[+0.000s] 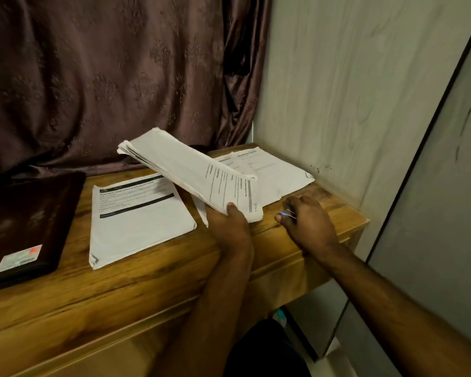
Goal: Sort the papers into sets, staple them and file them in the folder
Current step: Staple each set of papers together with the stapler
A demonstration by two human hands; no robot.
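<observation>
Two hands we reach over the wooden desk [152, 278], our left hand [229, 224] gripping a thick paper bundle [191, 170] by its near edge, tilted up, our right hand [307, 221] curled around a small stapler [288, 210], dark folder [25, 221] far left.
</observation>
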